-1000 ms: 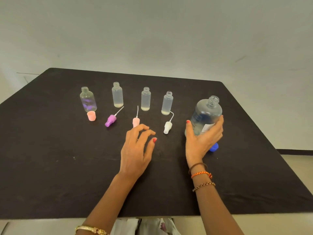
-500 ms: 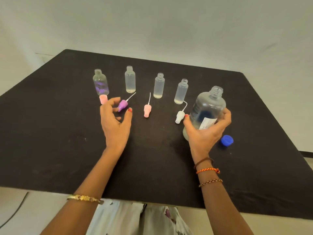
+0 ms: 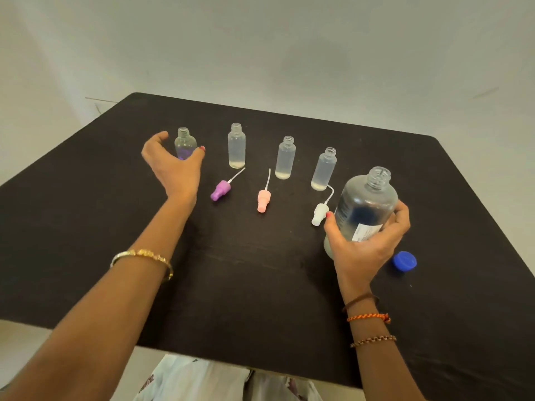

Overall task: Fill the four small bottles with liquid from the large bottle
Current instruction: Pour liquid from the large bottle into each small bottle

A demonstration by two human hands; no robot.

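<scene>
Clear plastic small bottles, all four uncapped on the black table (image 3: pixel 86 227), hold only dregs, so filling hasn't started; my right hand (image 3: pixel 364 244) grips the large clear bottle (image 3: pixel 366 204), my left hand (image 3: pixel 173 163) cups open round the leftmost small bottle (image 3: pixel 185 141).

A black table (image 3: pixel 86 227) with rounded far corners is seen filling most of the view, its matte top faintly textured. Behind it a plain off-white wall (image 3: pixel 289 47) is lit softly and evenly, marked only by a few faint scuffs. At the lower left edge a strip of pale floor (image 3: pixel 17 342) is visible below the tabletop.
</scene>
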